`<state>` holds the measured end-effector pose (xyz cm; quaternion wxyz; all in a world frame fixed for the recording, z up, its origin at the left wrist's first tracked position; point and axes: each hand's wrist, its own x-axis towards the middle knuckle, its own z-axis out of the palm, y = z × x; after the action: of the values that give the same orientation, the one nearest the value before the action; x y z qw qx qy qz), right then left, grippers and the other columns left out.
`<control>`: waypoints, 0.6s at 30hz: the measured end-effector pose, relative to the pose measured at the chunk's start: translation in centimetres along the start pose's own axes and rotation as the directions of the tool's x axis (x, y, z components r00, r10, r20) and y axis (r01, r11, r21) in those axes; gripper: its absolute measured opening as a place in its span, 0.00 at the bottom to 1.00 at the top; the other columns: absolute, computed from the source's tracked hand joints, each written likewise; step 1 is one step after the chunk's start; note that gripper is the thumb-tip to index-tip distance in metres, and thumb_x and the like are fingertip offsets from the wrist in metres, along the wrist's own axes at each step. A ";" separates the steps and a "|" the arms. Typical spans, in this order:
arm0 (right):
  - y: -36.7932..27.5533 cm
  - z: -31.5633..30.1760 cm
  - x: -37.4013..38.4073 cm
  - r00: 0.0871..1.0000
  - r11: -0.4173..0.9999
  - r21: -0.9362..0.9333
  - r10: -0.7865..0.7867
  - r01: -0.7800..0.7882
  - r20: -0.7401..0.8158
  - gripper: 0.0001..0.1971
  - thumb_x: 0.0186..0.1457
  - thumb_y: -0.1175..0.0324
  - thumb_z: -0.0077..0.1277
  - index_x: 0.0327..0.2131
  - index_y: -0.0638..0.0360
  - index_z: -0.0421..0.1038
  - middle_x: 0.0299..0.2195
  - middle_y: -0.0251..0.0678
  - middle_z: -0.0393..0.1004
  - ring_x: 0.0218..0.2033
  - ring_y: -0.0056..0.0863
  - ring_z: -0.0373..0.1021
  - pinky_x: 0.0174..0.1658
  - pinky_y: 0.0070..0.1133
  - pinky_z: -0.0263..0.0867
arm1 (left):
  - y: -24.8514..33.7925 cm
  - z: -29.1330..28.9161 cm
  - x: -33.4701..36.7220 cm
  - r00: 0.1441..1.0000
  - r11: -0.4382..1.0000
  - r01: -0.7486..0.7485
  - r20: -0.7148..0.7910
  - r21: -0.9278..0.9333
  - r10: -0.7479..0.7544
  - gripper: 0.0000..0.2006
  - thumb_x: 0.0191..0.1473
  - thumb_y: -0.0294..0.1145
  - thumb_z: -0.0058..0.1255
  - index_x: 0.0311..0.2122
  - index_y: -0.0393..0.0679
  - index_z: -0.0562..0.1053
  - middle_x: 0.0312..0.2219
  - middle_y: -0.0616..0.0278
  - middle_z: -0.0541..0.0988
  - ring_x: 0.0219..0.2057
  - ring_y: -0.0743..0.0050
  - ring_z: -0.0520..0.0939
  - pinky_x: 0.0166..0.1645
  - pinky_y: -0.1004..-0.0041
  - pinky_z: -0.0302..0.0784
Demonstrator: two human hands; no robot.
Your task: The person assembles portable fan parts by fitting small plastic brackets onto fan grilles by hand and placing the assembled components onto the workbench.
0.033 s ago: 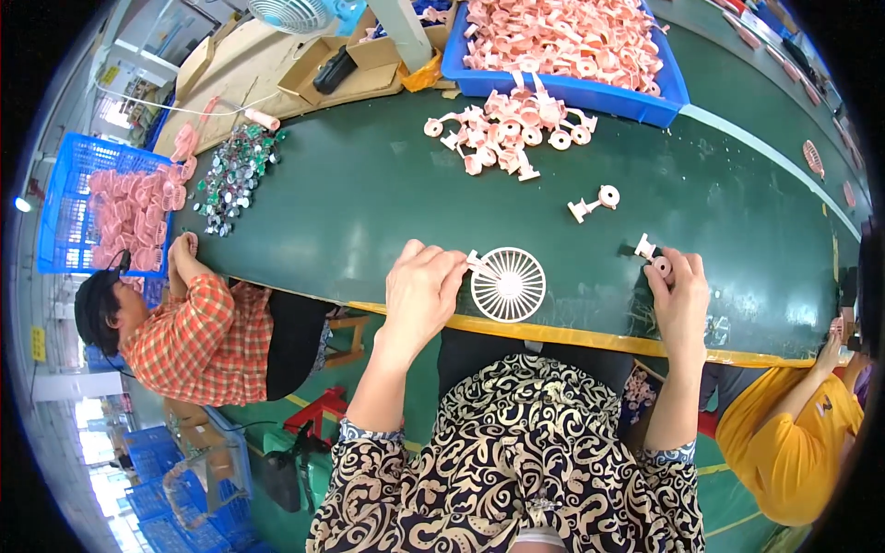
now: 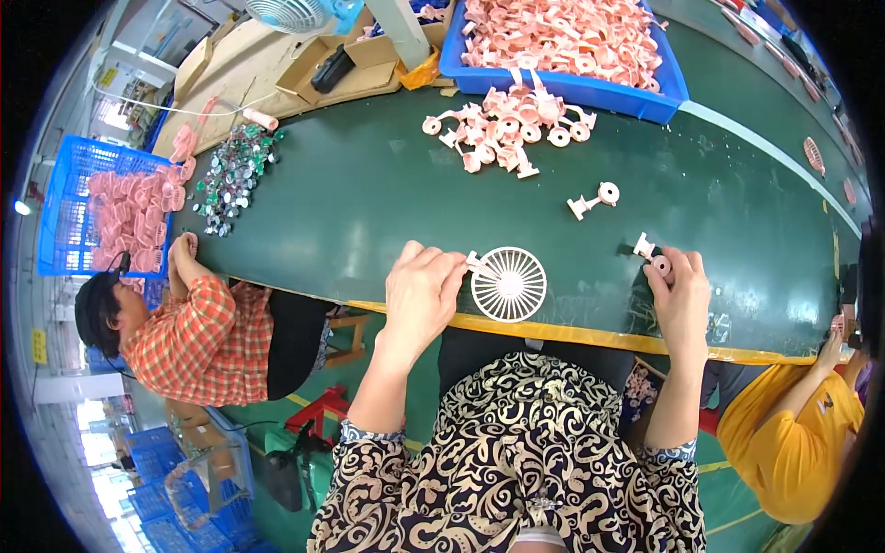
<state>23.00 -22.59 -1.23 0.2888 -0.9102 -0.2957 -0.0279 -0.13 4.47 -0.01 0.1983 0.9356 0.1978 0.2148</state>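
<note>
My left hand [image 2: 419, 288] pinches the short stem of a pale round plastic grille [image 2: 526, 300] with spokes running out from a solid hub. The grille is level with the front of the green table. At the right, the fingers of my right hand [image 2: 680, 288] are closed on a small pale pink plastic bracket [image 2: 643, 246] with a round, holed end by the fingertips and a T-shaped end pointing away. Another loose bracket [image 2: 607, 194] of that kind lies farther back, between my hands. Behind it, several more form a pink heap [image 2: 502, 129].
A blue tray [image 2: 590, 95] full of pink parts stands at the back. Green and clear small pieces [image 2: 230, 180] lie at the left, beside a blue basket [image 2: 69, 207] of pink parts. A co-worker in a checked shirt [image 2: 198, 346] is at the left, another in yellow [image 2: 784, 433] at the right.
</note>
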 end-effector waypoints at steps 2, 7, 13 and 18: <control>-0.9 -0.2 -0.4 0.999 0.999 0.022 -0.026 0.026 0.039 0.15 0.53 0.72 0.65 0.44 0.65 0.78 0.33 0.43 0.74 0.28 0.37 0.73 0.34 0.30 0.70 | 0.6 0.0 -0.7 1.000 1.000 0.010 0.015 0.016 -0.010 0.03 0.55 0.27 0.61 0.35 0.41 0.82 0.25 0.60 0.81 0.32 0.56 0.76 0.39 0.60 0.73; -7.6 1.5 -2.4 0.954 0.920 0.276 -0.298 0.278 0.034 0.14 0.51 0.71 0.68 0.41 0.63 0.78 0.33 0.40 0.77 0.24 0.31 0.75 0.28 0.27 0.71 | 1.5 0.1 -2.1 0.999 0.999 0.051 0.005 0.018 -0.051 0.03 0.55 0.28 0.61 0.33 0.42 0.81 0.26 0.61 0.81 0.34 0.58 0.78 0.40 0.60 0.72; -11.1 4.4 -4.0 0.869 0.835 0.305 -0.493 0.459 0.041 0.14 0.50 0.71 0.67 0.40 0.61 0.76 0.35 0.37 0.74 0.31 0.36 0.77 0.30 0.30 0.74 | 2.1 1.0 -2.7 0.971 0.948 0.235 0.096 -0.215 -0.219 0.03 0.56 0.25 0.59 0.33 0.40 0.81 0.26 0.58 0.82 0.31 0.59 0.80 0.41 0.64 0.74; -10.9 5.9 -4.3 0.859 0.860 0.219 -0.495 0.461 0.134 0.12 0.52 0.71 0.65 0.39 0.61 0.75 0.34 0.37 0.71 0.34 0.37 0.76 0.31 0.31 0.73 | 1.8 1.1 -3.0 0.966 0.926 0.254 0.122 -0.279 -0.228 0.03 0.57 0.25 0.58 0.33 0.39 0.79 0.26 0.58 0.82 0.31 0.60 0.81 0.41 0.64 0.74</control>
<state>12.76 -14.44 -1.59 0.3245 -0.7766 -0.5398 0.0123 -1.62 1.29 -1.10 0.3675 0.8731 0.2685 0.1745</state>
